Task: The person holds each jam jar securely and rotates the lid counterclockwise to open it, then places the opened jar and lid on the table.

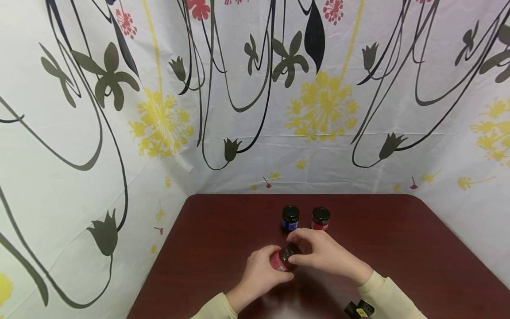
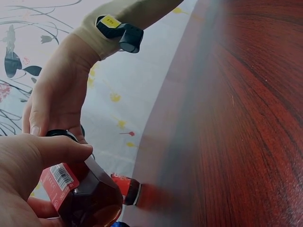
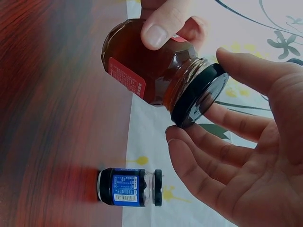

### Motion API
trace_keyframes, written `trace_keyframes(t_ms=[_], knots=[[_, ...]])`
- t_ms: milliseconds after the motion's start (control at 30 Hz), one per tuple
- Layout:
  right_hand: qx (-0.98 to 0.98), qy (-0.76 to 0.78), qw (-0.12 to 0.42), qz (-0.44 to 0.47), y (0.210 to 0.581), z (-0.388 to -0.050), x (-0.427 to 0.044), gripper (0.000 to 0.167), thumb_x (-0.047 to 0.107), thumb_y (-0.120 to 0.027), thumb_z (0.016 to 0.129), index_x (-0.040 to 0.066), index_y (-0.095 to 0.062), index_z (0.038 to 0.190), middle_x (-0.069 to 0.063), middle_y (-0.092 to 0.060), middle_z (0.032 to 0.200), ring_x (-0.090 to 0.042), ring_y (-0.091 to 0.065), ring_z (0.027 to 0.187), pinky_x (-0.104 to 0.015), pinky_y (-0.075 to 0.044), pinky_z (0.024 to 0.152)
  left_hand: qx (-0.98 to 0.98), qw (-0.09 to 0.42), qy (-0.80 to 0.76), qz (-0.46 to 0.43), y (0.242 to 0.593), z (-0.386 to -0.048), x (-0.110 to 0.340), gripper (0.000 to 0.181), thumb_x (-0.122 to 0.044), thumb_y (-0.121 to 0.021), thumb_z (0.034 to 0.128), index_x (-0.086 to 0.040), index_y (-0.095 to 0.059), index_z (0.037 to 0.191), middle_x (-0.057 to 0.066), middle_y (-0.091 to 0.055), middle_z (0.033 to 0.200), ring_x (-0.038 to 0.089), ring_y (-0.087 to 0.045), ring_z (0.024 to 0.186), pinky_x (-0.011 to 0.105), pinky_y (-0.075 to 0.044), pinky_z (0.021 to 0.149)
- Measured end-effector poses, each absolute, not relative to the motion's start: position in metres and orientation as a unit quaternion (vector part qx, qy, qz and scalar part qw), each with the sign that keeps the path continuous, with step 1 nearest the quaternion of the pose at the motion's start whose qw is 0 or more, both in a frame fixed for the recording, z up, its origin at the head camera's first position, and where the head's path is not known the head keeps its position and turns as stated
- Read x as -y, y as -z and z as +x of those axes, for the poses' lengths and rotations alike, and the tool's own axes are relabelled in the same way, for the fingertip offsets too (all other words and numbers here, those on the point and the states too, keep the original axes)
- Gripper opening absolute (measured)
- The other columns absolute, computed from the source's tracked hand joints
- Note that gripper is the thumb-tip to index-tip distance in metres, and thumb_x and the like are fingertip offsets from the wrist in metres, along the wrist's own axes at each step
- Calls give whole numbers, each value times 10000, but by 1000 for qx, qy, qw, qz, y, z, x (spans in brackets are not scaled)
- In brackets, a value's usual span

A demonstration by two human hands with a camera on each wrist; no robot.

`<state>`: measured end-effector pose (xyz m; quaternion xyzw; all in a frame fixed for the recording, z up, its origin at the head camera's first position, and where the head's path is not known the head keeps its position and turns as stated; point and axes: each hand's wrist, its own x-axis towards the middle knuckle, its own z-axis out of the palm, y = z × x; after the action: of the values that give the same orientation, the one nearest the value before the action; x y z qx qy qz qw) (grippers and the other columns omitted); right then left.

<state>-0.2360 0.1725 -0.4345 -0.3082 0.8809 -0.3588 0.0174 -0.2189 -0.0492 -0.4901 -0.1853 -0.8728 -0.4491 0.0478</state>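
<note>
A glass jar with a red label and dark contents [image 1: 277, 261] is tilted above the table, gripped round its body by my left hand [image 1: 260, 272]. Thumb and fingers of my right hand [image 1: 324, 254] pinch the rim of its black lid [image 3: 200, 95]. In the right wrist view the left thumb lies across the glass of the jar [image 3: 142, 61], and the right hand [image 3: 241, 137] curves round the lid's edge. The left wrist view has the left hand [image 2: 33, 170] close up, with the barcode label of the jar [image 2: 61, 177] beside its thumb.
Behind the hands, a blue-labelled jar [image 1: 290, 218] and a red-labelled jar [image 1: 320, 218] stand side by side on the dark red table [image 1: 223, 221]. A patterned cloth [image 1: 247, 110] hangs behind and at the sides. A small black device [image 1: 359, 309] is on the right sleeve.
</note>
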Motion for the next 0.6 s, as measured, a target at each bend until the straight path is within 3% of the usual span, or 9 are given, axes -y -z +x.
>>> trace_keyframes(t_ms=[333, 600], knots=[[-880, 343, -11, -328, 437, -233, -178, 329, 456, -757, 887, 376, -647, 1186, 115, -650, 1031, -168, -632, 870, -322, -531, 729, 878, 50, 441, -182, 494, -219, 49, 530, -357, -931, 636, -191, -700, 1083, -148, -650, 909, 24, -587, 752, 251, -497, 625], [-882, 342, -9, -324, 434, -232, -181, 322, 417, -775, 882, 370, -644, 1172, 67, -660, 976, -101, -610, 800, -291, -521, 680, 876, 41, 446, -179, 497, -220, 49, 494, -339, -920, 648, -196, -690, 1062, -154, -642, 879, 27, -591, 747, 253, -499, 627]])
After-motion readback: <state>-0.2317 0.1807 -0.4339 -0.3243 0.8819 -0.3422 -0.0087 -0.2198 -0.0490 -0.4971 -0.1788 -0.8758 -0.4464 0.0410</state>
